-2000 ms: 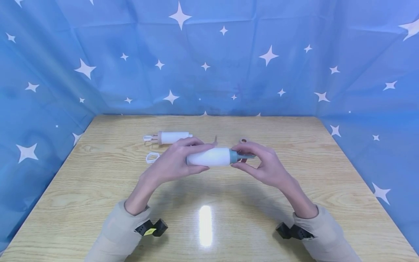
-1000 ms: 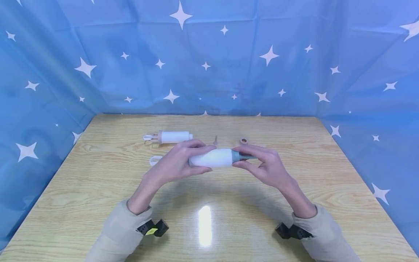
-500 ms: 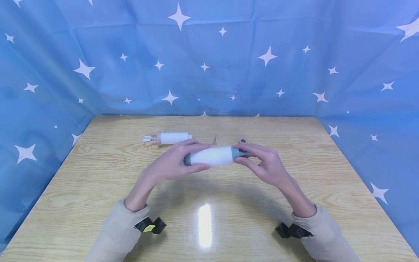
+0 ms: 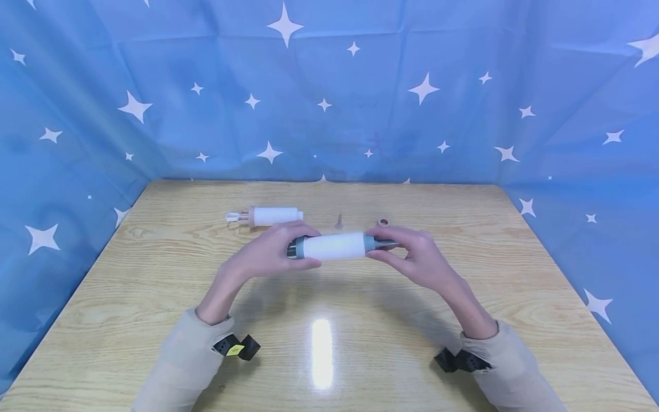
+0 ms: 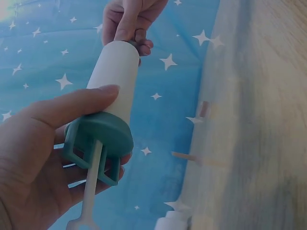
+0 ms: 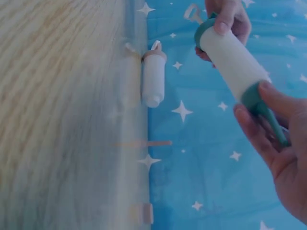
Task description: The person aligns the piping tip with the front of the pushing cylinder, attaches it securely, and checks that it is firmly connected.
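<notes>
Both hands hold a white-barrelled icing syringe [image 4: 334, 246] with teal ends, level above the table. My left hand [image 4: 270, 252] grips it around the teal finger-grip end [image 5: 103, 134], thumb along the barrel. From that end a pale plunger rod [image 5: 91, 187] sticks out, with a loop handle [image 6: 193, 13] in the right wrist view. At the other end, my right hand [image 4: 419, 257] pinches the teal cap [image 6: 253, 96] between thumb and fingers. A thin teal nozzle [image 6: 273, 123] points toward the right palm.
A second white syringe [image 4: 275, 216] with a pinkish collar lies on the wooden table [image 4: 154, 297] behind the left hand. A small pinkish nozzle-like piece [image 4: 338, 222] and a pinkish ring [image 4: 383, 221] lie farther right. A blue star-patterned curtain [image 4: 329, 126] stands behind.
My left hand has shifted left along the syringe, baring its teal left end. The white loop handle, seen beside the left hand earlier, has moved right behind that hand. The right hand keeps its place.
</notes>
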